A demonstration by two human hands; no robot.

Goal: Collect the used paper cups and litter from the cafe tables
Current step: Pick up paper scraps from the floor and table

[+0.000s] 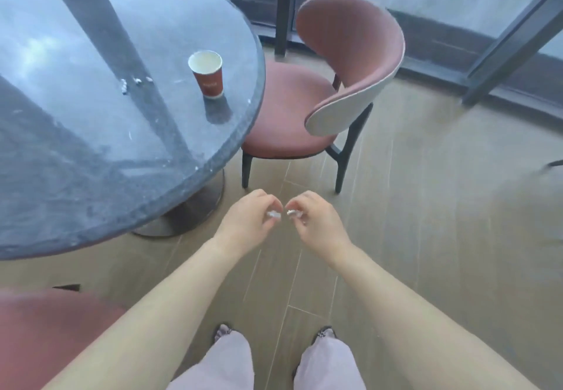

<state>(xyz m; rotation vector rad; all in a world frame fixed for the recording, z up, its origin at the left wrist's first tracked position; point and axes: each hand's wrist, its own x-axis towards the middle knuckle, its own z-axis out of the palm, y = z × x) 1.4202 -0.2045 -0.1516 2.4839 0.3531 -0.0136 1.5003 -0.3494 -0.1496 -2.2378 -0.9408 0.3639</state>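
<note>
A red paper cup point(207, 74) with a white inside stands upright near the right edge of the round dark stone table point(76, 146). Small white scraps of litter point(131, 82) lie on the table left of the cup. My left hand point(246, 222) and my right hand point(316, 222) are held close together over the floor, in front of the table. Each pinches a small white scrap of paper between its fingertips: one scrap point(273, 214) in the left, another scrap point(292, 213) in the right. The two scraps are slightly apart.
A pink chair point(344, 85) with a curved back stands to the right of the table, its seat tucked under the edge. Another pink seat point(45, 328) is at lower left. Dark window frames point(283, 8) run along the back. My feet point(274, 334) stand on the wood-look floor.
</note>
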